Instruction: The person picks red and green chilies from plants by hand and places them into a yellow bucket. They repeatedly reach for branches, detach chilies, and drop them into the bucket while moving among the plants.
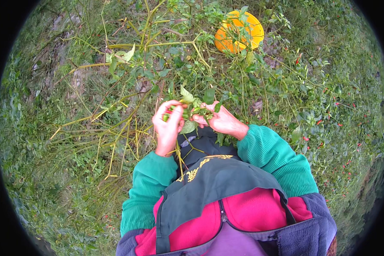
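Green and red chili peppers (167,116) lie in the curled fingers of my left hand (169,123), just in front of my dark apron (224,179). Close on its right, my right hand (222,120) grips a leafy green chili sprig (200,108) between thumb and fingers. The fingertips of both hands nearly meet at the leaves, and the foliage partly hides them. Bare, yellowish forked stems (180,156) hang below my left hand against the apron.
An orange plastic bucket (257,30) stands among the plants at the upper right, partly covered by leaves. Stripped, branching stems (115,140) spread on the left. Chili plants with small red peppers (319,122) grow on the right.
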Demonstrator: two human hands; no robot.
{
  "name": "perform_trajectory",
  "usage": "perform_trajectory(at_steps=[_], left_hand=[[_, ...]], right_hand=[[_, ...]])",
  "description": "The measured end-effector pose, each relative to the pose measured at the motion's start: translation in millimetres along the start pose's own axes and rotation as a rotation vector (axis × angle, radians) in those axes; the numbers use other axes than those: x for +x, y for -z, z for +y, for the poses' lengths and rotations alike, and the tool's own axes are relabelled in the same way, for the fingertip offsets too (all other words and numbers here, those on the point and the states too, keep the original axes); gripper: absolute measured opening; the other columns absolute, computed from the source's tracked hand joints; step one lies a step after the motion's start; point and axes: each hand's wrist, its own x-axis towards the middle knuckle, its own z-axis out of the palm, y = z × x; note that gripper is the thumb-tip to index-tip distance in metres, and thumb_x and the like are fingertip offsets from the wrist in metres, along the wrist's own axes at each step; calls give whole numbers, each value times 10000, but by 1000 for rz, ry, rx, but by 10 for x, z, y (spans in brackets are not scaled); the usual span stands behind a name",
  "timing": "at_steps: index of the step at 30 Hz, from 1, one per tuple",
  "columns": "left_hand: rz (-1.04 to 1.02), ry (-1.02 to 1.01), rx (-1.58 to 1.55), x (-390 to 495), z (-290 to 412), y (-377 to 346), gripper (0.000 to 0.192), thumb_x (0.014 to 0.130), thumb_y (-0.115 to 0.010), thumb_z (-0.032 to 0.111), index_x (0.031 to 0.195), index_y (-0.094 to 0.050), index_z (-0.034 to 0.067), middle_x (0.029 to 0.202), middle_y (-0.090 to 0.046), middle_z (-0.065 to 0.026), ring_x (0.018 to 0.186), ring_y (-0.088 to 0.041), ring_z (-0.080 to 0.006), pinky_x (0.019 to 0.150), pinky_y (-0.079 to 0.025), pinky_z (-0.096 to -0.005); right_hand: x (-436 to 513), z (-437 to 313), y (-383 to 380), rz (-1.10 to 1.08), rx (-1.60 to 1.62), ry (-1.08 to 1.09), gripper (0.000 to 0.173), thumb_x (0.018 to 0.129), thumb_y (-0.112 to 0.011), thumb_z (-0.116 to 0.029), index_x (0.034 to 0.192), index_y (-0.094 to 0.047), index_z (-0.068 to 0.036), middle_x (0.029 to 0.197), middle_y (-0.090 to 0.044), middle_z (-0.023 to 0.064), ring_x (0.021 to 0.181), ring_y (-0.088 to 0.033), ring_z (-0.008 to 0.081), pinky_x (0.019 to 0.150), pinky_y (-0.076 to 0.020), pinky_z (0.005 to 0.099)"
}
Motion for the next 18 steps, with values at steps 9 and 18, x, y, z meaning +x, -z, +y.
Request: perform_trajectory(at_steps=[9, 18], left_hand=[[-268, 147, -301, 1, 173, 225, 105, 855, -543, 113, 938, -525, 51, 880, -577, -109, 526, -482, -79, 375, -331, -175], [-254, 293, -375, 26, 434, 230, 130, 864, -542, 135, 937, -513, 32, 872, -567, -132, 485, -452, -91, 376, -336, -184]], right_hand=[[-70, -274, 4, 117, 125, 279, 160, 914, -530, -137, 933, -559, 19, 772, -561, 30, 737, -538, 94, 675, -445, 243], [-94, -126, 204, 207, 98, 214, 123, 910, -512, -80, 897, -577, 23, 771, -597, 45, 710, -559, 90, 655, -474, 246]])
